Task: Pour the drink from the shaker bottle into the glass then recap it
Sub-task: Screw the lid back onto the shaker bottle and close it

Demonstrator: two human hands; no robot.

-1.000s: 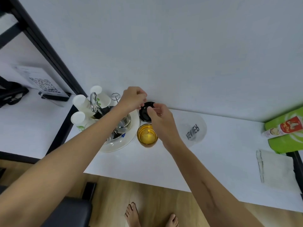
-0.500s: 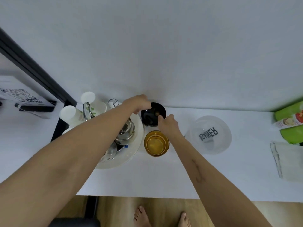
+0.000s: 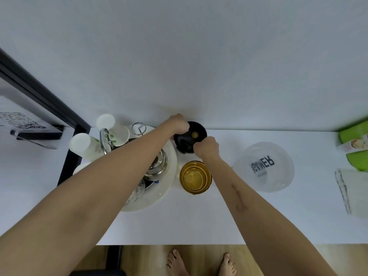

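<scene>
We place our left hand [image 3: 177, 124] on the far-left rim of the shaker bottle [image 3: 190, 137], fingers closed on it to steady it against the wall. Our right hand [image 3: 207, 147] pinches the black lid's near edge, apparently to seat it. The glass [image 3: 195, 177], holding amber drink, stands just in front, clear of both hands.

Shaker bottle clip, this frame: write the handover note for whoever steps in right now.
Left hand: gripping the far-left rim of the shaker's black lid.
Right hand: gripping its near-right rim.
Shaker stands upright by the wall; the glass just in front holds amber drink.
Done: pour, by the look of the glass.
Left: finish seating the lid; its small spout hole looks open, so close that and let go.
</scene>
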